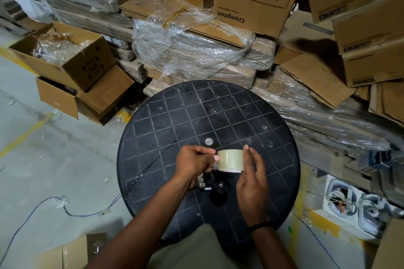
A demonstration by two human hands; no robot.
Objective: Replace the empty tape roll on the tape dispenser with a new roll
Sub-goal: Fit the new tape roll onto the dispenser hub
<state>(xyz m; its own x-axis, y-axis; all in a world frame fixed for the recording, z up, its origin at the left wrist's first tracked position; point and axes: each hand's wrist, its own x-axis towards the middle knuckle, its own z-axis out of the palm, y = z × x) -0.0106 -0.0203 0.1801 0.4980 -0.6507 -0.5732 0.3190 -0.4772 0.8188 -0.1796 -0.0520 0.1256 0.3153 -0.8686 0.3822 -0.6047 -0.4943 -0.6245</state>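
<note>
While both hands are raised over the round black desk [251, 116], the new tape roll [230, 160] sits between them, held on edge so that its broad taped face looks back at the person and its core axis runs roughly left to right, from one hand to the other. The left hand [194, 162] is curled closed at the roll's left side, thumb and fingertips pinched at the rim, perhaps picking at the loose end, though that end is too small to make out. The right hand [251, 174] is half open, fingers straight and lightly cupped against the roll's right side, steadying rather than clamping.

Directly below the roll, lying on the desk and partly hidden by the left wrist, is the tape dispenser [215, 184]: a dark hub wheel and a bit of metal bracket show, with no roll on the hub as far as can be seen. So the roll hangs just above and a little beyond the hub, nearer the right hand's side. To my eye the coming move turns on that: the roll's open core must be turned down to face the hub before it can drop on, and the right hand looks better placed to guide it.
</note>
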